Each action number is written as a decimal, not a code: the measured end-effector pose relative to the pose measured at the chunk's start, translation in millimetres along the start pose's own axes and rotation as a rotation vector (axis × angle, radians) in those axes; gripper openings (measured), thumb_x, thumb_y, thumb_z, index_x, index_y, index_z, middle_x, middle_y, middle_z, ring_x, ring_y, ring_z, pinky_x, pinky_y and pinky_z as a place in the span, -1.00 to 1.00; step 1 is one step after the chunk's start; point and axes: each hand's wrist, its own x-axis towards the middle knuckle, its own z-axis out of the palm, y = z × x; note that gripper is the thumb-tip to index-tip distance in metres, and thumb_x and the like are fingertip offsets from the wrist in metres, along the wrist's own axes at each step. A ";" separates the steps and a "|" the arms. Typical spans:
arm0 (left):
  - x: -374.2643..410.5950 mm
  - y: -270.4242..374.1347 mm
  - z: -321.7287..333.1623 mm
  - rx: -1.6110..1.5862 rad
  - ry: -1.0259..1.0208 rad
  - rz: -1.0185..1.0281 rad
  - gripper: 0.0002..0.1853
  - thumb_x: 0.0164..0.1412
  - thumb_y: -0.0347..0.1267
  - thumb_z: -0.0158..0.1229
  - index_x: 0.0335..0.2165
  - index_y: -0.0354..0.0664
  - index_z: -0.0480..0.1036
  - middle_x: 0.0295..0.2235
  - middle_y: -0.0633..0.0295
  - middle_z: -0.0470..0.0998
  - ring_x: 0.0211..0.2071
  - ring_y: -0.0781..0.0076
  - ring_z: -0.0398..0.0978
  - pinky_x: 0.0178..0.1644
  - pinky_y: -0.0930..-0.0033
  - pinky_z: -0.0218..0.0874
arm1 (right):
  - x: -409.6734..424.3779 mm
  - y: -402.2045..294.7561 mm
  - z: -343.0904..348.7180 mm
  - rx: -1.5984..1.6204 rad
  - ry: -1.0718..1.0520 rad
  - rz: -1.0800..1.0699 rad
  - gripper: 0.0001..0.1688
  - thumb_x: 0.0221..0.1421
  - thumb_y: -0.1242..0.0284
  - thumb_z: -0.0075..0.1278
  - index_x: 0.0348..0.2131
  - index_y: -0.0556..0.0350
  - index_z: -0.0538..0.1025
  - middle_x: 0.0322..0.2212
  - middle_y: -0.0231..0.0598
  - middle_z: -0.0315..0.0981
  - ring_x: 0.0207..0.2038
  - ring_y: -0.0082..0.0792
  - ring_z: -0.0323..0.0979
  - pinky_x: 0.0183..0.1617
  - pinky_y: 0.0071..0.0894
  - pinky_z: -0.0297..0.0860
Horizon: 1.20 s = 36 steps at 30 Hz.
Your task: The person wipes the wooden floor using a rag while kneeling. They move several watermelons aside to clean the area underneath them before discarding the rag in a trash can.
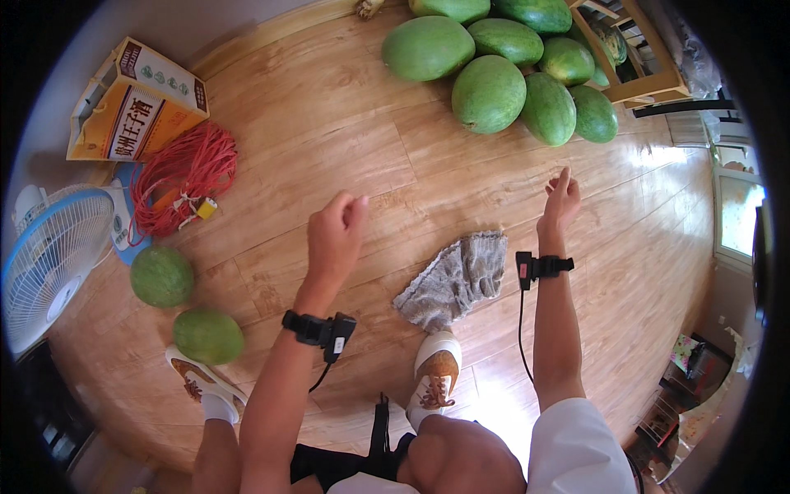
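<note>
My left hand [336,241] hangs over the wood floor with its fingers curled in and nothing seen in it. Off to the right, my right hand [561,197] points its index finger away from me, the other fingers bent, holding nothing. A crumpled grey cloth [460,278] lies on the floor between my forearms, just beyond the tip of my shoe [437,370]. Beyond my right hand lies a group of several green watermelons [489,94]. Two more watermelons, one by my other shoe [208,337] and one farther off [162,276], lie at the left.
An electric fan [58,265] stands at the left, near a coil of red plastic cord [185,179] and a torn cardboard box [139,111]. At the top right is a wooden frame [648,86] beside the melons. A rack [669,401] with things on it stands lower right.
</note>
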 end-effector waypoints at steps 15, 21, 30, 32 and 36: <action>-41.1 -40.4 -9.6 -0.278 0.012 -0.025 -0.83 0.36 -0.53 0.07 -0.10 -0.28 0.49 -0.34 0.14 0.63 -0.32 0.41 0.62 -0.20 0.37 0.44 | 81.9 -29.8 52.2 1.035 -0.363 0.738 -0.15 0.31 0.37 0.15 0.37 0.24 0.08 0.34 0.38 -0.09 0.33 0.25 0.14 0.36 -0.02 0.39; -42.9 -37.9 -9.4 -0.304 0.013 -0.032 -0.84 0.38 -0.52 0.07 -0.11 -0.28 0.50 -0.33 0.15 0.64 -0.29 0.42 0.64 -0.19 0.38 0.44 | 84.0 -31.9 59.3 0.953 -0.395 0.694 -0.16 0.33 0.34 0.13 0.35 0.31 0.06 0.26 0.38 0.01 0.27 0.22 0.24 0.35 -0.06 0.40; -62.4 -33.1 -32.0 -0.226 0.040 -0.073 -0.74 0.39 -0.32 0.19 -0.33 -0.34 0.57 -0.53 0.28 0.60 -0.49 0.59 0.54 -0.37 0.49 0.34 | 0.8 -18.9 49.7 0.571 -0.413 0.411 -0.52 0.39 0.28 0.02 0.04 0.36 0.38 -0.09 0.02 0.48 -0.05 -0.13 0.50 0.12 -0.29 0.47; -71.1 -34.9 -56.9 -0.127 0.098 -0.008 -0.68 0.38 -0.28 0.21 -0.41 -0.35 0.55 -0.58 0.31 0.56 -0.56 0.64 0.48 -0.46 0.51 0.27 | -65.8 -34.0 50.1 0.470 -0.571 0.354 -0.67 0.40 0.29 0.01 -0.26 0.27 0.48 -0.38 -0.20 0.51 -0.35 -0.38 0.48 -0.20 -0.45 0.44; -81.5 -54.6 -97.0 -0.219 0.406 -0.140 -0.75 0.38 -0.29 0.21 -0.34 -0.29 0.51 -0.58 0.37 0.50 -0.61 0.65 0.40 -0.52 0.50 0.20 | -184.4 -66.3 63.4 0.064 -1.024 0.011 -0.69 0.38 0.33 0.04 -0.40 0.16 0.45 -0.57 -0.41 0.33 -0.54 -0.62 0.31 -0.41 -0.54 0.28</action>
